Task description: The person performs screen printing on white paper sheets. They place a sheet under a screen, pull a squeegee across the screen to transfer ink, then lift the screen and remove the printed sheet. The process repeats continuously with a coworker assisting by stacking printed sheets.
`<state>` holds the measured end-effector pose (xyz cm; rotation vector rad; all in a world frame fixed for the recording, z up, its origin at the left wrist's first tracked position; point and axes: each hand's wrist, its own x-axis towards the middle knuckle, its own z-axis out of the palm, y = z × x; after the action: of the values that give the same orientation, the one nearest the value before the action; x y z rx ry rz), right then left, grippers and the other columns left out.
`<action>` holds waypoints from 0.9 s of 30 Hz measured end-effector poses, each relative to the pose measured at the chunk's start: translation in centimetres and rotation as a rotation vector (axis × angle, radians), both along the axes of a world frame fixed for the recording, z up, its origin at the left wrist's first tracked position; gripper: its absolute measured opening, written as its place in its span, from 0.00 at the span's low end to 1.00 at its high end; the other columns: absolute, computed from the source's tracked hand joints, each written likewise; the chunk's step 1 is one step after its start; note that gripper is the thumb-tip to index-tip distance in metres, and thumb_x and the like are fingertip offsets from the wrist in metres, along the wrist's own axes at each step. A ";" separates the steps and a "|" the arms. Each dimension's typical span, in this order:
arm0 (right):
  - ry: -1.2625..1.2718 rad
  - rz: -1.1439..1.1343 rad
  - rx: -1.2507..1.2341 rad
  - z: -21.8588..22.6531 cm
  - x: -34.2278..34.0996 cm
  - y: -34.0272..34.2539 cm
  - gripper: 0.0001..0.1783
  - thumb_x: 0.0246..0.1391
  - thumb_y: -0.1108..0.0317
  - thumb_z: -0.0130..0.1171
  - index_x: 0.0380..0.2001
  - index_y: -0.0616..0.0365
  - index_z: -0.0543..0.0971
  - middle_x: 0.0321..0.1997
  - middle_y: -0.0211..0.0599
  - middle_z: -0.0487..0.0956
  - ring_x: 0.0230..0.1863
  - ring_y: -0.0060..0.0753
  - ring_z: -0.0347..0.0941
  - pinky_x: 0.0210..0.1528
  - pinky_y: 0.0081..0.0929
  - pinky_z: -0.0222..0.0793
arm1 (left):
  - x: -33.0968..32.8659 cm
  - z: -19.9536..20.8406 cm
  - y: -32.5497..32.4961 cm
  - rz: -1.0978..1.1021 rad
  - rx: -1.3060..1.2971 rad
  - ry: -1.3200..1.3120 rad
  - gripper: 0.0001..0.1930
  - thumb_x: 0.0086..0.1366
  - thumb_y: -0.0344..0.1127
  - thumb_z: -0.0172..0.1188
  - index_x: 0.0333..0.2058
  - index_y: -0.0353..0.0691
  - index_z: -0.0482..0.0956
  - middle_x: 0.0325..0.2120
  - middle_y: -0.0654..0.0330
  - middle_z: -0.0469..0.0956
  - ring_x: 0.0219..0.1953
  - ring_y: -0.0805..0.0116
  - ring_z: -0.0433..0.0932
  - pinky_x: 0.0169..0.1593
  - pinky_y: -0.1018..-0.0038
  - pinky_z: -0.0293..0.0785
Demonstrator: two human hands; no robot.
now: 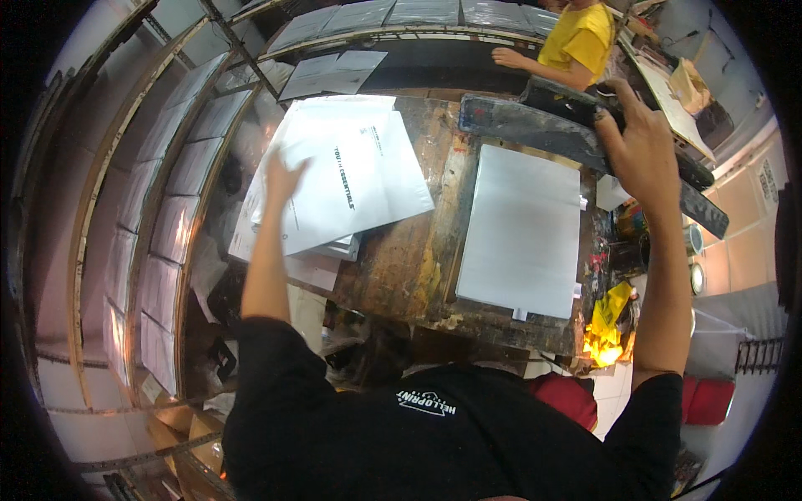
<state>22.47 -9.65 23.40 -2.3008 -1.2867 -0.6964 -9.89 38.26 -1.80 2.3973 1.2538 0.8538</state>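
My left hand [286, 177] is over the left side of a pile of flat white printed bags [368, 167], fingers apart and slightly blurred. I cannot tell whether it touches the top bag, which lies askew on the pile. My right hand [639, 138] is closed over a dark, ink-stained frame [535, 129], apparently a screen-printing frame seen edge-on, raised at the table's far right. A black bar along its top runs under my thumb and fingers. Nearer to me, a blank white sheet or bag [522, 230] lies squarely on the board, small pale tabs at its edges.
The worn wooden table [401, 267] is stained with ink. Racks of white sheets [180, 225] stand on the left, and more sheets lie on a far shelf [418, 17]. A person in a yellow top [581, 42] is beyond the frame. Yellow plastic [610, 321] hangs by the right edge.
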 end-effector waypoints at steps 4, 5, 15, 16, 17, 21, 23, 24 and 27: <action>0.053 -0.097 -0.097 -4.4 -2.9 -3.0 0.34 0.55 0.55 0.57 0.61 0.64 0.71 0.42 0.58 0.80 0.44 0.58 0.76 0.53 0.51 0.66 | 6.7 8.6 -29.8 -0.991 -0.866 -0.342 0.47 0.60 0.48 0.74 0.73 0.49 0.57 0.68 0.51 0.68 0.69 0.58 0.66 0.73 0.62 0.56; 0.083 -0.055 -0.194 -6.4 -4.4 -3.4 0.36 0.53 0.55 0.60 0.62 0.65 0.70 0.40 0.53 0.79 0.44 0.53 0.74 0.52 0.49 0.65 | 6.0 7.0 -34.5 -1.170 -1.055 -0.781 0.47 0.69 0.61 0.59 0.73 0.37 0.49 0.70 0.45 0.61 0.72 0.49 0.60 0.74 0.48 0.55; 0.590 0.141 -0.639 -32.6 -11.9 -12.3 0.22 0.57 0.47 0.65 0.49 0.48 0.80 0.44 0.39 0.82 0.47 0.48 0.78 0.45 0.48 0.77 | 0.7 -12.0 -41.5 -0.146 -2.014 -0.637 0.62 0.59 0.86 0.38 0.72 0.33 0.44 0.67 0.37 0.59 0.68 0.43 0.64 0.71 0.53 0.61; 0.576 0.159 -0.593 -34.8 -12.8 -12.8 0.24 0.54 0.50 0.67 0.50 0.49 0.80 0.45 0.39 0.81 0.47 0.49 0.78 0.46 0.48 0.76 | 0.9 -13.5 -41.3 -0.128 -2.044 -0.612 0.63 0.58 0.87 0.38 0.73 0.33 0.43 0.67 0.36 0.59 0.68 0.43 0.64 0.71 0.53 0.61; 0.563 0.177 -0.548 -36.5 -13.3 -13.2 0.25 0.52 0.54 0.70 0.52 0.49 0.79 0.46 0.39 0.80 0.47 0.49 0.77 0.47 0.48 0.76 | 1.0 -14.4 -41.3 -0.103 -2.040 -0.591 0.64 0.57 0.87 0.38 0.73 0.34 0.40 0.68 0.36 0.57 0.69 0.42 0.62 0.70 0.53 0.62; 0.379 0.219 -0.514 -39.4 -11.2 -12.0 0.36 0.45 0.59 0.74 0.58 0.54 0.75 0.52 0.43 0.77 0.53 0.50 0.73 0.55 0.49 0.71 | 1.4 -15.8 -41.4 0.021 -1.998 -0.514 0.68 0.55 0.89 0.37 0.74 0.35 0.31 0.72 0.34 0.46 0.73 0.40 0.52 0.69 0.52 0.64; 0.336 0.198 -0.478 -39.3 -6.4 -8.8 0.36 0.44 0.59 0.74 0.58 0.54 0.75 0.52 0.43 0.77 0.53 0.50 0.73 0.55 0.48 0.71 | 1.4 -15.1 -41.3 0.035 -1.990 -0.478 0.69 0.55 0.89 0.37 0.74 0.35 0.30 0.73 0.34 0.43 0.74 0.40 0.50 0.68 0.53 0.64; 0.311 0.183 -0.463 -39.6 -3.5 -6.9 0.36 0.44 0.59 0.74 0.57 0.54 0.75 0.51 0.43 0.77 0.52 0.49 0.73 0.53 0.47 0.72 | 1.6 -14.9 -41.6 0.136 -1.963 -0.459 0.68 0.55 0.90 0.36 0.75 0.35 0.34 0.72 0.36 0.49 0.73 0.42 0.55 0.67 0.53 0.65; 0.276 0.122 -0.434 -40.1 6.6 -0.1 0.31 0.45 0.58 0.73 0.54 0.53 0.76 0.46 0.40 0.77 0.50 0.47 0.74 0.49 0.45 0.73 | 2.5 -13.4 -41.5 0.133 -1.947 -0.424 0.65 0.56 0.89 0.34 0.74 0.37 0.42 0.70 0.42 0.58 0.69 0.46 0.63 0.65 0.53 0.67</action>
<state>29.03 -9.73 -16.71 -2.5053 -1.5411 -0.0504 -7.41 -3.21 -15.21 0.5324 1.0616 -0.0837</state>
